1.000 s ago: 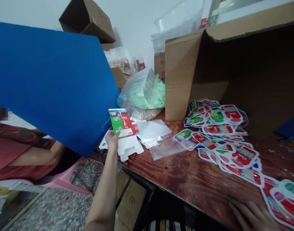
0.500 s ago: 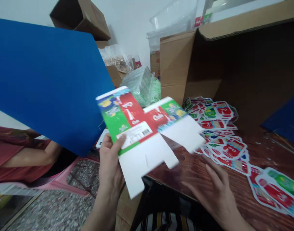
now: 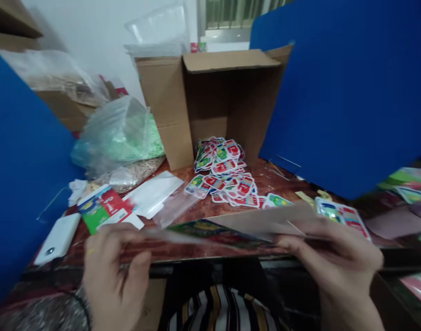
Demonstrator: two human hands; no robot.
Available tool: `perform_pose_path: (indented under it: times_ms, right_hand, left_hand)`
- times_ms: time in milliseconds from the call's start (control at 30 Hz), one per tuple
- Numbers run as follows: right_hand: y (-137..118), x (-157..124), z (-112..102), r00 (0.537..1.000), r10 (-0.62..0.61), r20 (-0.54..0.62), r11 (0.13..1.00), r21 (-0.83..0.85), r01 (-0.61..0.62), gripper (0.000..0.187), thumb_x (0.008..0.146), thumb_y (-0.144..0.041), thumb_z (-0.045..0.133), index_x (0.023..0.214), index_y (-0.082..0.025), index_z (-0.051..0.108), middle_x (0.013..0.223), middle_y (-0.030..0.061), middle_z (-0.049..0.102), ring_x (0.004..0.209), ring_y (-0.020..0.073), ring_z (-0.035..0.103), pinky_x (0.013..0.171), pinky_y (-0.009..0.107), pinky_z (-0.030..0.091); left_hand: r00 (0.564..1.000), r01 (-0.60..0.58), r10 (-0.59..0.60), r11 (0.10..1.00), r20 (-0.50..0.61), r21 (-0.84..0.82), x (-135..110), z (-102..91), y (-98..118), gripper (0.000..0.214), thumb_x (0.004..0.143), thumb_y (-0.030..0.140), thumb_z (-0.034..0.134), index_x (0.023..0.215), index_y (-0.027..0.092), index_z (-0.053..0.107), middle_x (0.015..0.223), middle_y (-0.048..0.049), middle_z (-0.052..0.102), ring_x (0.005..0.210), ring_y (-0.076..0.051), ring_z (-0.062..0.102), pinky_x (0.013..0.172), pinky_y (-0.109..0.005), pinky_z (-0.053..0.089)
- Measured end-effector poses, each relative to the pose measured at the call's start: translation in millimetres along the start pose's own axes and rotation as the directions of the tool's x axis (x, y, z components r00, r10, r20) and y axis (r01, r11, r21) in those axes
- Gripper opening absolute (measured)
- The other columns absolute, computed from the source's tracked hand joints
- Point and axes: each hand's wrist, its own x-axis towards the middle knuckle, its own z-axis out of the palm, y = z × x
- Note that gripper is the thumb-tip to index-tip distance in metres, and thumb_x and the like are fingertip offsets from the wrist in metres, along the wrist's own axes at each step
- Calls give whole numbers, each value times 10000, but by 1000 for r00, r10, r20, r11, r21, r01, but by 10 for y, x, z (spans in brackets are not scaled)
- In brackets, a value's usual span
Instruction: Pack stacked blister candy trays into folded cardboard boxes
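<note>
Printed card [image 3: 210, 231] lies low in the centre of the frame, between the two hands, above the near edge of the wooden table [image 3: 199, 212]; half a second ago its print faces the camera at mid-frame, now it is tipped nearly edge-on, a pale flap running to the right.

Right hand [image 3: 337, 257], lower right: thumb below, fingers above, pinching the card's right end; in the earlier frame this hand is open and apart from it. Left hand [image 3: 113, 271], lower left: fingers half curled at the card's left end; blur, cannot tell whether it grips.

View has swung right; seated person at left gone from frame; blue panel [image 3: 334, 92] now fills the upper right; cardboard box [image 3: 167, 105], earlier at upper right, sits upper centre, pile of bottle-shaped cutouts [image 3: 231, 177] at its mouth.

Beyond the left hand: green-and-red card [image 3: 106, 207] lying on the table; white device [image 3: 60, 238] near it; white sheet [image 3: 158, 191] to the right, clear plastic sleeve [image 3: 179, 209] beside that.
</note>
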Motion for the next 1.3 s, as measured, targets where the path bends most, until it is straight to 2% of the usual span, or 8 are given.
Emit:
perform_pose_path:
  times_ms: [100, 233, 400, 567, 667, 833, 1100, 1300]
  right_hand:
    - [26, 121, -71, 978, 122, 167, 986, 90, -139, 139, 760, -291, 760, 732, -220, 645, 634, -36, 640, 529, 104, 577, 478, 208, 446]
    - [303, 91, 146, 934, 271, 232, 960, -1, -278, 201, 789, -387, 720, 827, -197, 669, 726, -9, 654, 572, 109, 565, 520, 220, 438]
    - [660, -239, 437, 972, 216, 89, 969, -143, -202, 153, 894, -307, 592, 859, -202, 698, 840, 67, 640, 803, 196, 585, 749, 326, 458]
    - [796, -465, 474, 887, 428, 174, 854, 243, -460, 211, 798, -377, 698, 743, -184, 634, 717, 24, 633, 661, 157, 583, 609, 265, 462]
    - [787, -493, 421, 837, 498, 228, 739, 394, -547, 260, 776, -417, 710, 730, -176, 626, 653, 2, 626, 574, 127, 567, 525, 229, 445]
    - [576, -484, 266, 932, 236, 273, 756, 552, -353, 153, 851, -319, 646, 780, -186, 620, 737, 34, 693, 667, 161, 645, 618, 284, 520]
    - [557, -802, 170, 964, 262, 46, 948, 175, -266, 21, 889, -190, 568, 896, -210, 570, 724, 10, 656, 576, 123, 630, 504, 197, 502]
    - [517, -999, 68, 991, 130, -14, 939, 322, -119, 91, 903, -171, 527, 963, -231, 558, 703, -7, 649, 624, 167, 665, 692, 385, 598]
  left_hand:
    - [962, -138, 153, 987, 226, -80, -55, 89, 74, 642, 623, 680, 699, 1064, 216, 643, 1105, -89, 643, 1022, -297, 599, 917, -425, 479]
    - [716, 234, -10, 946, 698, -226, -220, 581, 41, 449, 796, 467, 653, 1167, 216, 621, 1041, -65, 715, 875, -235, 681, 782, -336, 559]
    - [773, 327, -60, 891, 631, -315, -382, 1218, -387, 509, 818, 416, 637, 1258, 176, 547, 1220, -100, 656, 1087, -245, 636, 959, -370, 498]
    - [707, 327, 46, 863, 706, -384, -478, 1304, -512, 536, 808, 373, 650, 1282, 163, 515, 1194, -108, 669, 1034, -232, 659, 907, -335, 527]
    - [636, 114, 230, 916, 737, -384, -395, 1149, -328, 455, 835, 313, 595, 1269, 185, 540, 1177, -95, 672, 1035, -221, 648, 912, -323, 513]
    - [314, -527, 470, 809, 825, -260, -148, 877, 39, 454, 844, 506, 548, 1227, 265, 581, 1055, -75, 669, 873, -219, 655, 760, -334, 527]
    - [482, -699, 369, 709, 794, 95, -162, 1042, 1, 943, 673, 896, 208, 957, 128, 675, 812, -144, 655, 694, -267, 628, 622, -365, 474]
    - [349, -646, 442, 752, 826, -130, -96, 1063, 45, 903, 686, 884, 147, 949, 183, 651, 730, -52, 611, 645, -189, 583, 547, -260, 357]
